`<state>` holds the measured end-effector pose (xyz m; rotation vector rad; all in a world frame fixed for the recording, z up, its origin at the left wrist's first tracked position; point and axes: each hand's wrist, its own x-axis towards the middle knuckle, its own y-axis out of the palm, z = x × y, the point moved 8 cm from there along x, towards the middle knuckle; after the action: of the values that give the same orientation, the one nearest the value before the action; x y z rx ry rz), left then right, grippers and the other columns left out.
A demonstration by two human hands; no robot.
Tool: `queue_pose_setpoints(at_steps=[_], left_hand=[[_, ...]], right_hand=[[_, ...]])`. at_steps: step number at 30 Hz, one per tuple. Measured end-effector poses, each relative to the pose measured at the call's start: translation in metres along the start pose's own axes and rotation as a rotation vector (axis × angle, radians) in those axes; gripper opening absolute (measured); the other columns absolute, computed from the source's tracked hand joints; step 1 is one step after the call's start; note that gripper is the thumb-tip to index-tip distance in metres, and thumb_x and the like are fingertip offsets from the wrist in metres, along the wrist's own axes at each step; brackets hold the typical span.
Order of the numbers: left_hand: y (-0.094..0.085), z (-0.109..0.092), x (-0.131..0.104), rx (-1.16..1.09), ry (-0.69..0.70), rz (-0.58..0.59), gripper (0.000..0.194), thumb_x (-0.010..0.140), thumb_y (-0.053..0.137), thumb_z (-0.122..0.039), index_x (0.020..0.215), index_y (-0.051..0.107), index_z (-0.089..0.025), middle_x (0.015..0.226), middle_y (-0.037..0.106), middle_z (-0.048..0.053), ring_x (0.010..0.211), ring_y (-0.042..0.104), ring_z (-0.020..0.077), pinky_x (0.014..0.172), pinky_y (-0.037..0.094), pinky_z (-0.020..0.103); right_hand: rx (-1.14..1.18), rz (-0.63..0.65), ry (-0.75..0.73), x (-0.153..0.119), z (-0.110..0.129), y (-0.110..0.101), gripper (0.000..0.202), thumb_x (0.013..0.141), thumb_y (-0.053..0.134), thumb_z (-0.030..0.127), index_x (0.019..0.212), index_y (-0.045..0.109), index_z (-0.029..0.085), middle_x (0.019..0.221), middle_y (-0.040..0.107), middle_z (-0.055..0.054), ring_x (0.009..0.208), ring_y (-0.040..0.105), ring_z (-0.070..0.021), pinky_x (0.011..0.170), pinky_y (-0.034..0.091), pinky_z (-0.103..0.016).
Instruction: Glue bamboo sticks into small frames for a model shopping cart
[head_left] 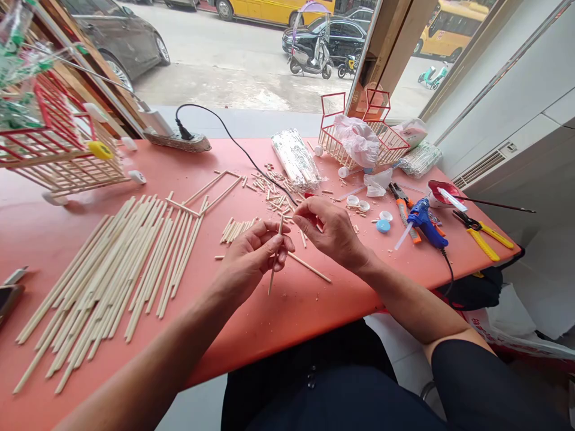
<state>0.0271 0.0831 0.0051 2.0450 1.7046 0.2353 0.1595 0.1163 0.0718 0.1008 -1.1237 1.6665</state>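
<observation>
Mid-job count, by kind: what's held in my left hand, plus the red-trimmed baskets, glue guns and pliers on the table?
Stick in left hand: 1
Red-trimmed baskets: 2
Blue glue gun: 1
Orange-handled pliers: 1
Yellow-handled pliers: 1
Total: 6

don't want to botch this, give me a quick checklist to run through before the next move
1. Stick held: ok, gripped in the left hand's fingers.
2. Right hand empty: cannot tell, fingertips partly hidden.
3. Long sticks laid out: ok, in a spread at left.
4. Scraps off the table: not ok, scattered beyond the hands.
5. Glue gun cool: cannot tell, it lies at right.
</observation>
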Motion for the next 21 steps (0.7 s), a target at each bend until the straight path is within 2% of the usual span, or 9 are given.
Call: queue_pose_setpoints(at_steps=[21], left_hand=[[-0.0015,0.0022,-0.0005,0.035,0.012,0.016,0.034,0.078,0.088,-0.036,0.096,0.067,-0.017,0.079,0.072,0.004,0.056,0.056,0.0098,0.052,0.045,0.022]], right_hand=[[0.024,0.005,0.023,-0.0024,-0.0023,0.0023,0.017,0.099,0.059,0.022,0.082,0.059,0.02,0.076,0.059,0.002,0.065,0.046,-0.0116,0.064,0.038,-0.027]])
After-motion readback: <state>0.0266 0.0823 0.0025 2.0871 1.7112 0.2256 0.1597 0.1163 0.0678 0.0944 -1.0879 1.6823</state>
